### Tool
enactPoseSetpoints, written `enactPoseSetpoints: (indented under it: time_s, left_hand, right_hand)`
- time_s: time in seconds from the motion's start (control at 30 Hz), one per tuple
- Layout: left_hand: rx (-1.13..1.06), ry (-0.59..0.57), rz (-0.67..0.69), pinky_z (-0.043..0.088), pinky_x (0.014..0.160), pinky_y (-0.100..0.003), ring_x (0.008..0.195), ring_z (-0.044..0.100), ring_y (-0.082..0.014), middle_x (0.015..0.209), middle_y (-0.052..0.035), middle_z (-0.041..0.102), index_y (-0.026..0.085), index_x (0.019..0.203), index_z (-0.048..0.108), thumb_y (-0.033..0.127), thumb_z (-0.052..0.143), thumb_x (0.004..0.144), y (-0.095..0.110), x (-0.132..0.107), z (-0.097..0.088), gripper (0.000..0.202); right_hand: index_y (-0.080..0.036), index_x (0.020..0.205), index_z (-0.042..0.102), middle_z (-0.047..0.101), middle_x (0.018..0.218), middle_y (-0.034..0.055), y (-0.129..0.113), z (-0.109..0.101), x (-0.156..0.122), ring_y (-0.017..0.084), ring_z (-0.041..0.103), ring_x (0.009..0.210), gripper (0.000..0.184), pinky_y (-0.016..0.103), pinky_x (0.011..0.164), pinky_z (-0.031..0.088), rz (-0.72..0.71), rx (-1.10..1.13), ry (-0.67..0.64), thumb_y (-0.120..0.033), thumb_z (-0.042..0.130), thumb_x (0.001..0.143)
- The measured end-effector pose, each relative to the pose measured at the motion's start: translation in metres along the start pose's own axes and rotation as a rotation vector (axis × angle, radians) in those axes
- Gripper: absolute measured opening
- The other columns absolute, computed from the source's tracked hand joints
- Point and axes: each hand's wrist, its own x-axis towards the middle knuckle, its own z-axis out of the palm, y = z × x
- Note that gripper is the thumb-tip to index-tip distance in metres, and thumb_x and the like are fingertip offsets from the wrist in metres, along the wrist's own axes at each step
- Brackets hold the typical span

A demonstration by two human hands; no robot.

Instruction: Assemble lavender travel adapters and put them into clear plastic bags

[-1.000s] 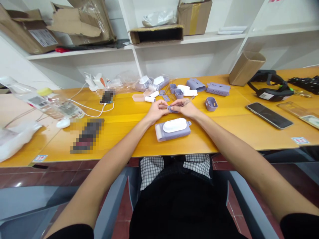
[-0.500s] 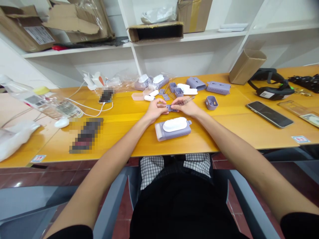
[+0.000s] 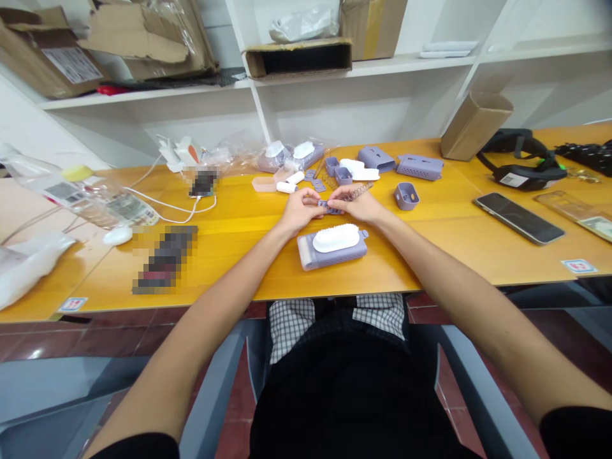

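My left hand [image 3: 303,207] and my right hand [image 3: 352,201] meet over the table, both closed on a small flat grey-purple plastic piece [image 3: 329,207]. Its finer shape is too small to make out. A metal coil spring [image 3: 362,190] lies across the back of my right hand or is tucked in its fingers; I cannot tell which. Just in front of me is a purple brush body [image 3: 335,255] with a white bristled pad [image 3: 336,238] on top. Beyond my hands lie more flat purple pieces [image 3: 317,184] and white rollers [image 3: 287,187].
Purple cups [image 3: 343,176] and purple housings [image 3: 419,167] stand at the back, with a single cup [image 3: 406,196] to the right. A phone [image 3: 519,218] and a headset [image 3: 526,167] lie further right. Bottles [image 3: 102,197] and a white cable [image 3: 167,221] are on the left.
Almost nothing differs. My hands stay at the same spot with the small piece between them; the view has shifted slightly.
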Motion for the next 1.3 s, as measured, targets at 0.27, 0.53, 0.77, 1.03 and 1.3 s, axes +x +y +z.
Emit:
enactPoseSetpoints:
  time_s: [0.27, 0.53, 0.77, 1.03, 1.3]
  left_hand:
    - [-0.010, -0.019, -0.015, 0.060, 0.068, -0.029, 0.066, 0.069, -0.0134, 0.075, -0.0006, 0.073, 0.018, 0.088, 0.056, 0.016, 0.094, 0.058, 0.003, -0.002, -0.001, 0.049]
    - [0.016, 0.017, -0.004, 0.057, 0.062, -0.025, 0.062, 0.067, -0.0128, 0.070, 0.0012, 0.071, 0.018, 0.085, 0.056, 0.012, 0.090, 0.057, 0.001, -0.001, 0.002, 0.045]
    - [0.046, 0.091, 0.017, 0.047, 0.053, -0.019, 0.049, 0.058, -0.0077, 0.059, 0.0069, 0.065, 0.019, 0.081, 0.053, 0.008, 0.086, 0.056, 0.000, -0.002, 0.007, 0.043]
    - [-0.028, 0.132, -0.004, 0.037, 0.047, -0.017, 0.044, 0.051, -0.0064, 0.054, 0.0084, 0.060, 0.021, 0.078, 0.051, 0.004, 0.078, 0.056, -0.001, 0.002, 0.004, 0.039]
    - [-0.109, 0.096, -0.065, 0.044, 0.050, -0.019, 0.047, 0.058, -0.0091, 0.056, 0.0070, 0.062, 0.021, 0.078, 0.048, 0.002, 0.079, 0.054, 0.000, 0.005, -0.001, 0.043]
  right_hand:
    - [-0.021, 0.080, 0.075, 0.075, 0.074, 0.0043, -0.001, 0.000, 0.000, 0.016, 0.060, 0.062, 0.039, 0.031, 0.059, 0.051, 0.012, 0.017, 0.012, -0.055, 0.089, 0.070]
    - [-0.019, 0.088, 0.081, 0.079, 0.081, 0.0062, 0.003, -0.002, 0.000, 0.018, 0.066, 0.068, 0.033, 0.032, 0.064, 0.055, -0.001, 0.021, -0.014, -0.047, 0.088, 0.072]
    - [-0.019, 0.094, 0.085, 0.082, 0.087, 0.0074, 0.003, -0.005, 0.001, 0.021, 0.072, 0.076, 0.033, 0.036, 0.073, 0.060, -0.043, -0.056, -0.061, -0.047, 0.084, 0.076]
    - [-0.019, 0.105, 0.081, 0.081, 0.098, 0.0065, 0.008, -0.001, 0.000, 0.026, 0.075, 0.090, 0.046, 0.041, 0.083, 0.061, -0.188, -0.186, -0.078, -0.036, 0.094, 0.064]
    - [-0.024, 0.106, 0.083, 0.082, 0.103, 0.0066, 0.015, -0.002, 0.004, 0.028, 0.075, 0.094, 0.032, 0.043, 0.090, 0.059, -0.357, -0.462, -0.025, -0.030, 0.090, 0.075]
